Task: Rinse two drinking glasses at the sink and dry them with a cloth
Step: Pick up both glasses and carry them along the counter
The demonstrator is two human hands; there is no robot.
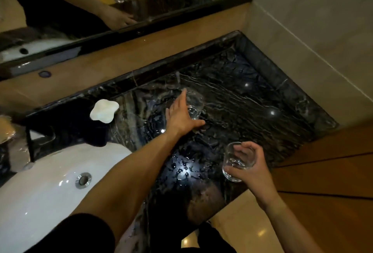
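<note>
— Where are the glasses?
— Right hand (249,164) grips one glass (236,162) at five o'clock; left hand (181,114), fingers spread, touches the second glass (194,104) on the marble counter (252,99), centre.

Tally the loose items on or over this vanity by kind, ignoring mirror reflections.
Drinking glasses: 2, one on the counter at the left hand fingertips, one gripped by the right hand
White clover-shaped dish: 1
Dark cloth: 1
Total: 4
</note>
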